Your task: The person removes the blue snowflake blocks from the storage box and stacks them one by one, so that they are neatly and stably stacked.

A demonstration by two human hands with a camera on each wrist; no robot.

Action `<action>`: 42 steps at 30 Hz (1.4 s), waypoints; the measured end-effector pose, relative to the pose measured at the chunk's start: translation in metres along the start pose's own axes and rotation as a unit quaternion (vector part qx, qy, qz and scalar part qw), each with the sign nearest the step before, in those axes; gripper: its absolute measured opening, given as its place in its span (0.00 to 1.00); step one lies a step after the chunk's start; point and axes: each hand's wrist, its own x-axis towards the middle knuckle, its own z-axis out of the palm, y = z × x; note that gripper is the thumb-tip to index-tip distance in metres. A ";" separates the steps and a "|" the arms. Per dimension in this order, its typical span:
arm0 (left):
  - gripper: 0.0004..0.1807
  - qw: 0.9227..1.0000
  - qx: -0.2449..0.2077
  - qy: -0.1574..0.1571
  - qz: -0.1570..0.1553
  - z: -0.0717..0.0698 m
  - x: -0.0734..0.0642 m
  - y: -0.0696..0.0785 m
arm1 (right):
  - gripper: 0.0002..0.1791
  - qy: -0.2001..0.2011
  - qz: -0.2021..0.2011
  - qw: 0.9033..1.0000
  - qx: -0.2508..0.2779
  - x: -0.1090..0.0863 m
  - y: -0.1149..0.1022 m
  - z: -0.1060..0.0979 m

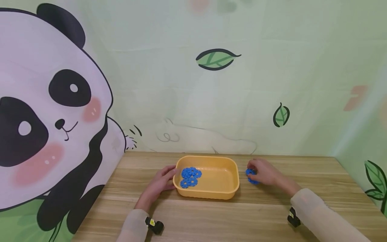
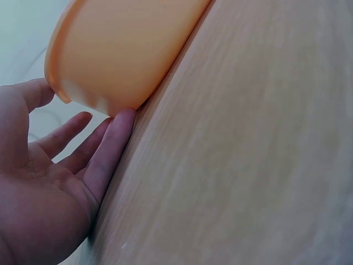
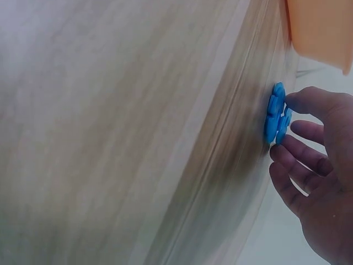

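A yellow plastic basin stands on the table, with several blue flower-shaped plastic discs lying in its left part. My left hand is at the basin's left end. In the left wrist view its thumb touches the rim and its spread, fairly straight fingers rest against the lower wall. To the right of the basin, my right hand pinches at a small group of blue flower discs on the table. Its thumb and fingertips are at the edges of the overlapping discs in the right wrist view.
The wood-grain table ends at the back against a pale green cloth printed with a panda and leaves. A small black device sits at the left wrist and another black device at the right.
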 end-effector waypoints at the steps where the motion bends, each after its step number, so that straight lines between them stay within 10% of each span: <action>1: 0.31 1.000 0.000 0.000 0.000 0.000 0.000 0.000 | 0.12 -0.001 0.002 1.000 0.000 0.000 0.000 0.000; 42: 0.33 1.000 -0.005 0.001 0.003 -0.001 0.001 -0.001 | 0.14 -0.032 -0.010 0.999 -0.002 0.000 -0.002 -0.006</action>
